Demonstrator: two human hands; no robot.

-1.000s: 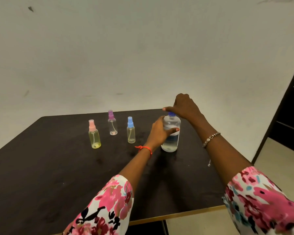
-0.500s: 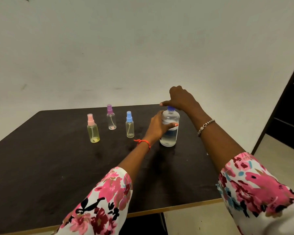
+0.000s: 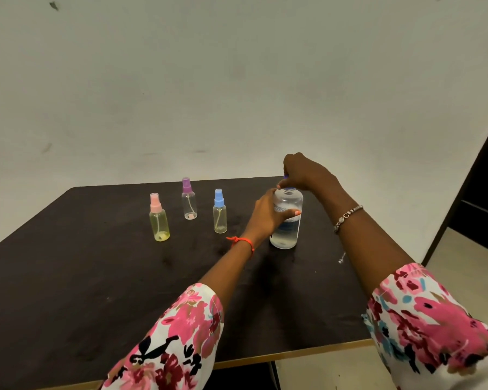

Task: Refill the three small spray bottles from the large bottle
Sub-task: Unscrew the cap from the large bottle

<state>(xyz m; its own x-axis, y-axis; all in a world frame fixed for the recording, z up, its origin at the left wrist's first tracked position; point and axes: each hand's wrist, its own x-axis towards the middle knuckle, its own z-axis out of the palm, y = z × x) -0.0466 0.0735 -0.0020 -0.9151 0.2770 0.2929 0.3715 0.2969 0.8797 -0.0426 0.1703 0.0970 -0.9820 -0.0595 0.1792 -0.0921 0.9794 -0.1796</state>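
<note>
Left hand (image 3: 265, 216) fills gap between blue-cap bottle (image 3: 219, 213) and large bottle (image 3: 286, 235); table (image 3: 68, 291) front open.

three spray bottles (image 3: 190, 211) stand left of large bottle (image 3: 286, 220).

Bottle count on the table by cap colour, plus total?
Pink-capped spray bottle: 1
Purple-capped spray bottle: 1
Light-blue-capped spray bottle: 1
Large bottle, dark blue cap: 1
Total: 4 bottles
</note>
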